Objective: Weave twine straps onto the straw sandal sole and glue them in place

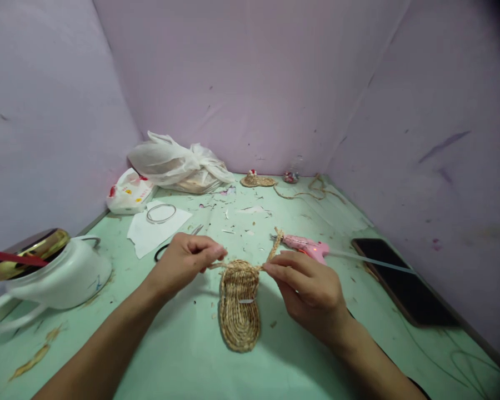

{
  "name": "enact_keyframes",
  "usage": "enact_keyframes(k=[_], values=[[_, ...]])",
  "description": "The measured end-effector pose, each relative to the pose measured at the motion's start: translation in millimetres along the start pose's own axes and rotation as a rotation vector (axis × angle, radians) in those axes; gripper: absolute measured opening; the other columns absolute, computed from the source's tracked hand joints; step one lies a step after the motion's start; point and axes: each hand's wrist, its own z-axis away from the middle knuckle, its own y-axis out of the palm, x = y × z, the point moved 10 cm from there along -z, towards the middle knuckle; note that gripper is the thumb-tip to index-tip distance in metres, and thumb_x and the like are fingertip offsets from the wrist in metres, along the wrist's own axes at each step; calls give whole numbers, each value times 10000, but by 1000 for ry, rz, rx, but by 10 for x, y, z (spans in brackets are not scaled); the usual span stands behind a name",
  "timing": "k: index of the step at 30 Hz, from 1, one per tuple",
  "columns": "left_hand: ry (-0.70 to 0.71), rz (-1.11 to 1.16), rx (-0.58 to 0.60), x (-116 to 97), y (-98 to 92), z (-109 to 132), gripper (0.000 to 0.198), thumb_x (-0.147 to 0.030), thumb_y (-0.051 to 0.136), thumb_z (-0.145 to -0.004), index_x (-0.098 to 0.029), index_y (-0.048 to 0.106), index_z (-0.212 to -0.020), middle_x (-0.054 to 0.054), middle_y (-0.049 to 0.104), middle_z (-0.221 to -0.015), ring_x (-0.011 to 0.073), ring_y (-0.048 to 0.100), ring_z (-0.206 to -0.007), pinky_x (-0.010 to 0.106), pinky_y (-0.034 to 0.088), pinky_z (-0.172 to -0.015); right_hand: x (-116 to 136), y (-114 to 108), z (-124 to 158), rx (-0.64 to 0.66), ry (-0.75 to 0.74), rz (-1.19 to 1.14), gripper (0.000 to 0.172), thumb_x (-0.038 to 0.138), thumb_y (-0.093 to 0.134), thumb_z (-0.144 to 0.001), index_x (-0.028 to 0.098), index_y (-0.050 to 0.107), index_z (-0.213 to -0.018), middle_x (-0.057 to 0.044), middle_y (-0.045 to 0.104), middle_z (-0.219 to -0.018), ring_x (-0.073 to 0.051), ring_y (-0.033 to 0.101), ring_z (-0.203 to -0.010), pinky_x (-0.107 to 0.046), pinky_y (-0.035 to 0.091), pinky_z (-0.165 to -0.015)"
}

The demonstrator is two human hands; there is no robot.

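A small woven straw slipper (239, 311) lies on the green table between my hands, its rounded sole end toward me. My left hand (195, 254) is closed at the slipper's upper left, pinching a thin straw strand. At the upper right, my right hand (306, 286) pinches a braided straw cord (275, 247), whose free end sticks up past the fingers. A small white strip lies across the slipper's middle. Just beyond my right hand rests a pink glue gun (308, 244) with a clear glue stick in its back. Scissors (196, 230) lie partly hidden behind my left hand.
A white mug (62, 278) with a gold-rimmed object stands at left. White plastic bags (183, 164) sit at the back left, near a wire coil (161, 213) on paper. Another straw slipper (256, 180) lies at the back. A phone (404, 283) lies at right.
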Motion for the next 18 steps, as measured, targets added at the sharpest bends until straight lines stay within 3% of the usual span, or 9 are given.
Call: enact_keyframes(k=[3,8,13,18], values=[[18,10,252,-15,255,24,281,-351,589,-708,-138,622,-527,2,546,-589,106,422,-554,227,332,-539,6,49,12,19,-1,-65,253,13,509,-760,202,645,-858,-46,689,-765,-151,631,-707,-351,527,-734],[-89,73,430,75,432,90,230,-312,625,-653,-142,582,-504,-42,429,-481,78,321,-474,219,255,-472,-4,73,4,24,-1,-90,224,28,510,-775,198,642,-837,-39,689,-752,-140,630,-684,-406,477,-851],[-144,115,420,123,429,92,170,-274,630,-628,-138,583,-538,-61,407,-447,66,306,-451,206,232,-458,-76,157,-37,158,57,-74,136,187,568,-803,197,652,-910,-52,695,-814,-177,590,-741,-399,443,-771],[-121,131,466,98,457,117,182,-290,622,-632,-138,563,-550,-64,390,-466,66,290,-463,206,217,-461,-115,248,9,271,72,-56,210,132,513,-819,199,667,-945,-46,694,-785,-175,534,-693,-334,393,-649]])
